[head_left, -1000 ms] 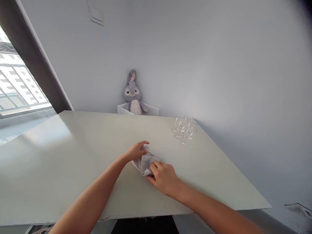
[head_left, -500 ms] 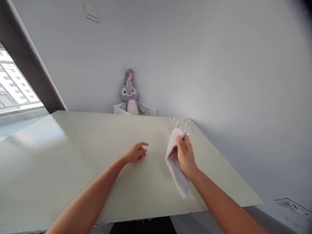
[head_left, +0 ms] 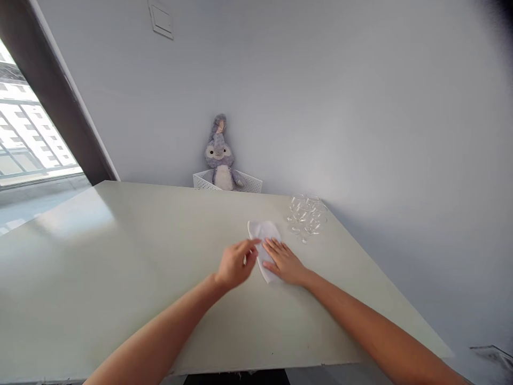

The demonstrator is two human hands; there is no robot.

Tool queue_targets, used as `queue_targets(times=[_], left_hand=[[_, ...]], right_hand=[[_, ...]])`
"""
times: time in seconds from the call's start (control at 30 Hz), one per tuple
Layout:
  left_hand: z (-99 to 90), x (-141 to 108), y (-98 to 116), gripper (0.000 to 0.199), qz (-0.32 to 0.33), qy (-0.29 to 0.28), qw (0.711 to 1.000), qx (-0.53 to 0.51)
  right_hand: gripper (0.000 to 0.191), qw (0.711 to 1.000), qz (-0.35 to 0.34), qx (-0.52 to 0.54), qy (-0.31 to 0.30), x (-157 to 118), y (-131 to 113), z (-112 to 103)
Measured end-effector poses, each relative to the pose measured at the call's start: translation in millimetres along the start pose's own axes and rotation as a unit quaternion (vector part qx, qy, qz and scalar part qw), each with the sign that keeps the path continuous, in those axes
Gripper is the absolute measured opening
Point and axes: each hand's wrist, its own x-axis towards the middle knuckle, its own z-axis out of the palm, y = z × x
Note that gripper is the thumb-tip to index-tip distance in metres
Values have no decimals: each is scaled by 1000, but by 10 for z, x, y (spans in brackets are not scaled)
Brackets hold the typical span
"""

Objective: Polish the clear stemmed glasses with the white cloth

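Hand [head_left: 285, 263] on cloth [head_left: 264, 230] — toy [head_left: 223, 177] in basket [head_left: 253, 185]

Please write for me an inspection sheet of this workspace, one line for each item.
Surface: pale, glossy table, a few small dark specks
Job's things: white cloth lying on the table
Clutter: clear glasses grouped near the far right corner
Hands: right hand flat on the cloth; left hand beside it, fingers partly curled, contact unclear
Cables: nothing seen
Surroundings: plush toy in white basket beyond the far edge; wall switch; window at left
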Motion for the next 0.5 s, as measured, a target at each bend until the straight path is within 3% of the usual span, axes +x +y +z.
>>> queue_targets(times=[0.07, 0.13, 0.23, 0.33, 0.4, 0.5], left_hand=[[88, -57, 84, 30, 161, -55, 984, 55], [153, -100, 126, 34, 253, -74, 961, 85], [209, -130, 147, 37, 270, -70, 956, 95], [225, -136, 171, 39, 278, -53, 955, 86], [218, -137, 195, 43, 299, -30, 951, 71], [178, -136, 201, 46, 323, -2, 945, 54]], right_hand=[[70, 999, 36, -13, 3, 400, 100, -26], [70, 998, 68, -12, -2, 806, 129, -71], [68, 995, 99, 5, -8, 1348, -20, -138], [65, 996, 84, 14, -7, 1750, -409, -135], [64, 999, 41, 18, -10, 1909, -757, -78], [65, 996, -84, 40, -16, 1947, -1263, 58]])
